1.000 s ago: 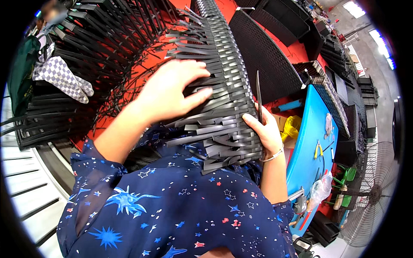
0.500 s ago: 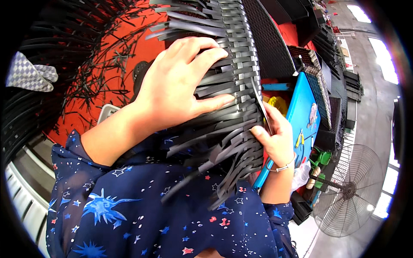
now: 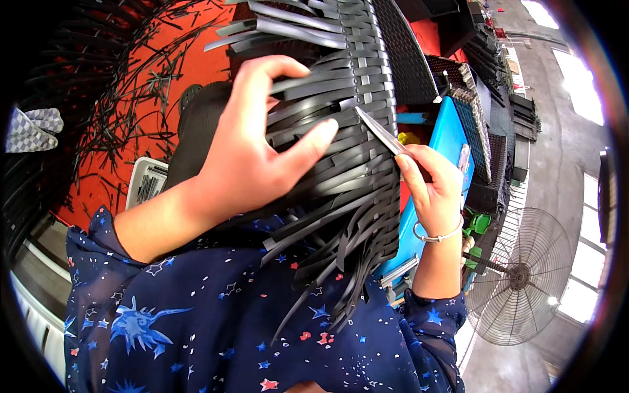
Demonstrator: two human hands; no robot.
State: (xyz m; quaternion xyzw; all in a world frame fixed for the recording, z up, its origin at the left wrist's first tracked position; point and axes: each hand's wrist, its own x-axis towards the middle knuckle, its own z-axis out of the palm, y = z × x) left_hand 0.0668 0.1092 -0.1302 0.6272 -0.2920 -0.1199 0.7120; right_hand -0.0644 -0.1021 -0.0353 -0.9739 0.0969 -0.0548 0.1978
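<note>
a black woven panel (image 3: 354,131) of flat plastic strips lies tilted across the lap, its tight weave running from 12 toward 5 o'clock, loose strip ends fanning out toward 6. a thin metal blade (image 3: 380,134) slants against its 3 o'clock edge, tip pointing toward 10.

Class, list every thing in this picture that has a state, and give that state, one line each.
woven black panel: partly woven, loose strip ends hanging
left hand: pressed flat on the strips
right hand: gripping a thin metal tool
metal tool: tip against the weave
pedestal fan: upright; spinning, cannot tell
</note>
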